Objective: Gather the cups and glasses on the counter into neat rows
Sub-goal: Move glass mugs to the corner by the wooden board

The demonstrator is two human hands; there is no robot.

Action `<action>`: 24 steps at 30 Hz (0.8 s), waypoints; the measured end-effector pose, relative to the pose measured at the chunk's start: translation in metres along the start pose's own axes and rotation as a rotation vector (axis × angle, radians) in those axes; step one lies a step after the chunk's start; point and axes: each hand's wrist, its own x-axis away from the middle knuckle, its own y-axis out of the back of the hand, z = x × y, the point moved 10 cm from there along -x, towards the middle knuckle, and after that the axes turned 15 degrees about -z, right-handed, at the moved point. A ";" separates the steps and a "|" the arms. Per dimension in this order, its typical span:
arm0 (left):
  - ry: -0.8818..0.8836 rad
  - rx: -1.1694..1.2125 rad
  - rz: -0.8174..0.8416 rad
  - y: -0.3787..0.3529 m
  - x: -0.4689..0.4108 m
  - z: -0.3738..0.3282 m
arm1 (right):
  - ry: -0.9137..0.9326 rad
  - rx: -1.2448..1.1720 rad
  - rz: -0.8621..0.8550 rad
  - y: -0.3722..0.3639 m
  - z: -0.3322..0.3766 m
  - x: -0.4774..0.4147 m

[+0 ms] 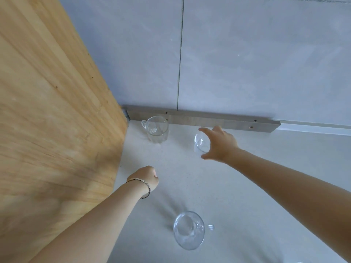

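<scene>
A clear glass mug (157,129) with a handle on its left stands in the back corner of the pale counter (247,186). To its right, my right hand (220,142) curls around a small clear glass (201,143), thumb below and fingers above it. My left hand (147,178), with a braided bracelet at the wrist, is a closed fist resting over the counter near the wooden panel and holds nothing. A third clear glass cup (189,230) with a small handle on its right stands near me at the front.
A tall wooden panel (47,120) walls off the left side. A grey strip (209,120) runs along the foot of the grey tiled wall (247,54) behind the counter.
</scene>
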 end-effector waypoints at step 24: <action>0.049 0.031 0.016 -0.013 0.029 0.026 | 0.240 -0.162 0.284 -0.038 0.054 0.120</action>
